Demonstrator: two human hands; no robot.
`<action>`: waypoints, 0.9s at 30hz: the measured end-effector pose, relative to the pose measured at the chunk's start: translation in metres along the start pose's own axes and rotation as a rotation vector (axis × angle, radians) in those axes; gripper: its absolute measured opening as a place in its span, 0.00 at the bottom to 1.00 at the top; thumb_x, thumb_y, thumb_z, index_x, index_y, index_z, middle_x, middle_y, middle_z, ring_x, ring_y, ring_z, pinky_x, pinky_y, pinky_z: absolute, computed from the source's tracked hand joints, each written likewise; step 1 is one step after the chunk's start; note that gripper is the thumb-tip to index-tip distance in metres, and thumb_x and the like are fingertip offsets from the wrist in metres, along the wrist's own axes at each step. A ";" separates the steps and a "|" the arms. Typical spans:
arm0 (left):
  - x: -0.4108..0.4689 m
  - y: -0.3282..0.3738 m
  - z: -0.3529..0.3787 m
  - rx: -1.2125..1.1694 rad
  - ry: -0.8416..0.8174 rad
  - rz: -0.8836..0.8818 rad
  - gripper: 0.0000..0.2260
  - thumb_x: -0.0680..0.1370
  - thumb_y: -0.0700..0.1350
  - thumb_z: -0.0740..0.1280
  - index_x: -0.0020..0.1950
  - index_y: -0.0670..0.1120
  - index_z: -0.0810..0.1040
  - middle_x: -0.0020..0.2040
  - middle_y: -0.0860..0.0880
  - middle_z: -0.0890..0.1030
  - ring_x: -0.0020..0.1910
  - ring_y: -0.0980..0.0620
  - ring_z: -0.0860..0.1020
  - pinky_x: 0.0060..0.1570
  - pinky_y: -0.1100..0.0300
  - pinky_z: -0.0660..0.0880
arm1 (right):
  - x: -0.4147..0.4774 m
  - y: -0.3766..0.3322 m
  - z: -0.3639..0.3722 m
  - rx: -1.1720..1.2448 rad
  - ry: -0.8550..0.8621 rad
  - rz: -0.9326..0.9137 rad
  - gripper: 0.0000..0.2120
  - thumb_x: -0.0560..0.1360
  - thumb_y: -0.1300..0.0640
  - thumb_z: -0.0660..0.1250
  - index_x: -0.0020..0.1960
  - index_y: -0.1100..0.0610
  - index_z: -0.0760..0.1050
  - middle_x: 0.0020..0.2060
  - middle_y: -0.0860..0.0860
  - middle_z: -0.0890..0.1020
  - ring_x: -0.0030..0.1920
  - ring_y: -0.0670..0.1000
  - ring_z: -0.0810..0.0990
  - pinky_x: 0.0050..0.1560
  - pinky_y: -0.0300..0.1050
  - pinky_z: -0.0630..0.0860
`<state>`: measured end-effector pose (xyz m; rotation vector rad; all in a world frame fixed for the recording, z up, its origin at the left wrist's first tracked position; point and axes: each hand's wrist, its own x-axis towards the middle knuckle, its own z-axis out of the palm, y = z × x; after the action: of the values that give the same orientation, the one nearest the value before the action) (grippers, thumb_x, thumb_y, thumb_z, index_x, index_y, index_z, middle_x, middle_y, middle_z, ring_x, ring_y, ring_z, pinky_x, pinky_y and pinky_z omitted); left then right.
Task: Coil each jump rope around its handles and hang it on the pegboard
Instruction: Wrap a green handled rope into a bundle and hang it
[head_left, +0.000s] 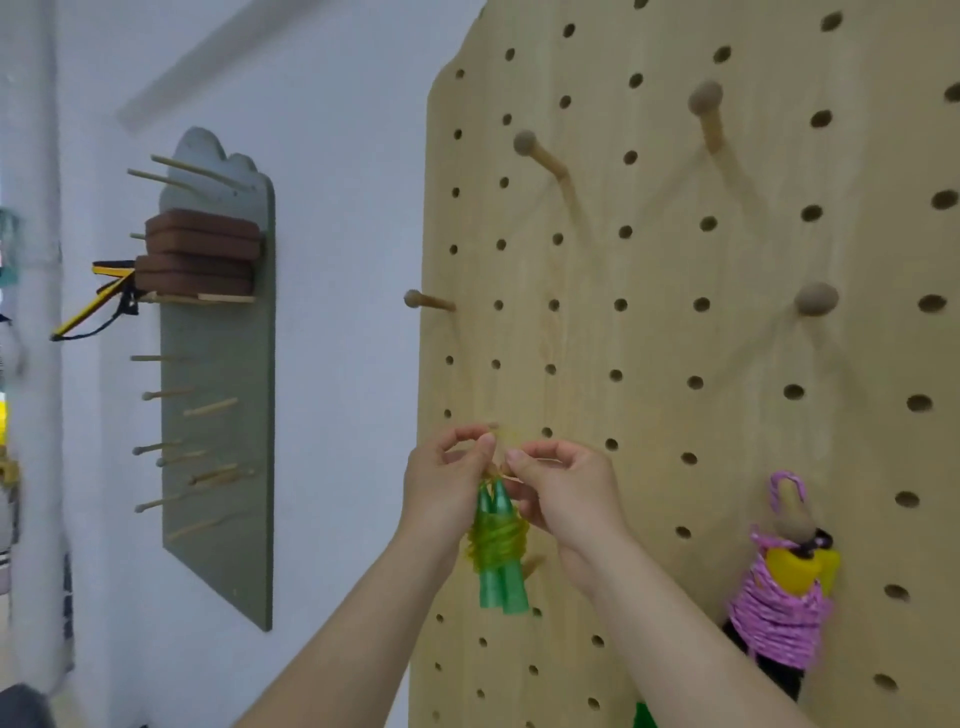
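Both forearms reach up from six o'clock toward the wooden pegboard (675, 338). The left hand (441, 488) and right hand (566, 493) pinch the yellow cord loop above the green jump rope (498, 551), fingers curled narrow. Its cord wraps the two upright handles. A pink jump rope (774, 608) hangs at three o'clock.

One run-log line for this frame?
both hands pinch loop | coiled green jump rope | at wooden pegboard | pink rope hung

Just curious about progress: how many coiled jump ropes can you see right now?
2. The green jump rope hangs between both hands at the wooden pegboard; the pink jump rope hangs on a peg, lower right. Others may lie outside view.
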<state>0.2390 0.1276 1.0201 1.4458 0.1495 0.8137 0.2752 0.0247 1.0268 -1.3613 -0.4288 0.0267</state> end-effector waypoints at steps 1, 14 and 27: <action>0.008 -0.002 -0.008 -0.009 0.020 -0.011 0.03 0.77 0.44 0.68 0.47 0.51 0.81 0.41 0.45 0.84 0.40 0.49 0.83 0.45 0.51 0.79 | 0.006 0.001 0.008 -0.005 -0.004 0.012 0.02 0.75 0.63 0.71 0.47 0.59 0.79 0.40 0.55 0.86 0.34 0.47 0.84 0.30 0.38 0.76; 0.096 -0.040 -0.037 0.070 0.109 -0.004 0.07 0.76 0.40 0.67 0.44 0.52 0.81 0.41 0.50 0.83 0.45 0.52 0.80 0.43 0.59 0.75 | 0.075 0.042 0.072 -0.028 0.110 0.060 0.03 0.76 0.64 0.69 0.45 0.59 0.80 0.41 0.53 0.85 0.40 0.49 0.82 0.34 0.39 0.79; 0.102 -0.054 -0.040 0.058 -0.012 0.065 0.06 0.73 0.45 0.74 0.48 0.54 0.83 0.42 0.54 0.84 0.46 0.53 0.82 0.39 0.65 0.79 | 0.115 0.056 0.059 0.363 0.215 0.221 0.06 0.75 0.69 0.69 0.51 0.68 0.78 0.42 0.60 0.82 0.40 0.53 0.83 0.39 0.40 0.82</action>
<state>0.3130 0.2227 1.0029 1.5165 0.1189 0.8596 0.3753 0.1231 1.0146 -1.0332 -0.0836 0.1329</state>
